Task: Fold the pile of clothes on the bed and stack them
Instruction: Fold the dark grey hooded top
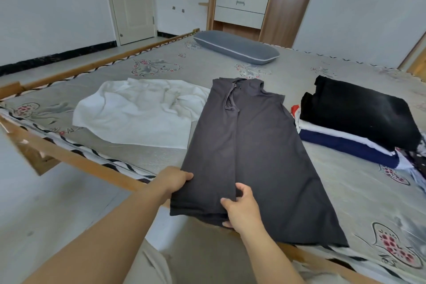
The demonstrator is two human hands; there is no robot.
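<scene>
A dark grey collared shirt [258, 150] lies lengthwise on the bed, its sides folded in, collar pointing away from me. My left hand [173, 181] grips its near left hem corner, thumb on top. My right hand [242, 208] pinches the folded hem at the middle of the near edge. A crumpled white garment [138, 110] lies spread to the left of the shirt. To the right sits a stack of folded clothes [355, 122], black on top, white and navy beneath.
The bed [345, 191] has a grey flowered mat and a wooden frame rail [76, 159] along its near-left edge. A grey pillow [235, 47] lies at the far side. A wooden wardrobe with white drawers [242, 7] and a door [133, 2] stand behind.
</scene>
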